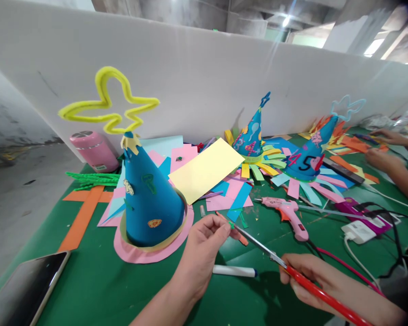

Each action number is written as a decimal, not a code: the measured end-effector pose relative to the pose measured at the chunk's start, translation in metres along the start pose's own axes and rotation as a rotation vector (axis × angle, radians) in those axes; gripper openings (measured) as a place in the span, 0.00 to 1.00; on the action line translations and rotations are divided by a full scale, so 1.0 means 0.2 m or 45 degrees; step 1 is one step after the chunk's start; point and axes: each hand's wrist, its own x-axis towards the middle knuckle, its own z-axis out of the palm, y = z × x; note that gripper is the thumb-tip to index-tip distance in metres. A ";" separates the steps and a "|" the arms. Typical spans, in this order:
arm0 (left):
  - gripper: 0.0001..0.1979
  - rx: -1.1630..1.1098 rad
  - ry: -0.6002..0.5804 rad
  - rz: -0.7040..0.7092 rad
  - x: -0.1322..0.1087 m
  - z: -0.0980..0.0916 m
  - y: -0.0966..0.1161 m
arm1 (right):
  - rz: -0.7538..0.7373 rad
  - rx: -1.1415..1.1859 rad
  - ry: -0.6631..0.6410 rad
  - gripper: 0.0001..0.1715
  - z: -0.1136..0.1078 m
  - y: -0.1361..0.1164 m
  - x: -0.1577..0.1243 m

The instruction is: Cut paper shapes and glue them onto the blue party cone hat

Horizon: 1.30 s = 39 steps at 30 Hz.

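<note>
My left hand [204, 246] is pinched on a thin orange paper strip [240, 236] with a small green bit at its tip. My right hand [313, 276] grips red-handled scissors [292, 271], whose blades [255, 241] reach the strip. Just left of my left hand stands a blue cone hat [146, 199] on a pink brim, topped by a yellow pipe-cleaner shape [112, 102]. A white marker [234, 271] lies on the green table [98, 280] between my forearms.
A pink glue gun [287, 213], power strip [360, 228] and cables lie right. Two more blue cone hats [253, 136] [309, 154] stand among coloured paper strips. A yellow sheet [206, 170], pink bottle [93, 149] and phone [23, 290] are about. Another person's hands [384, 149] work far right.
</note>
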 end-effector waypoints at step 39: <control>0.07 0.070 -0.006 0.003 0.01 0.01 0.00 | 0.256 -0.295 -0.676 0.06 -0.09 0.00 0.04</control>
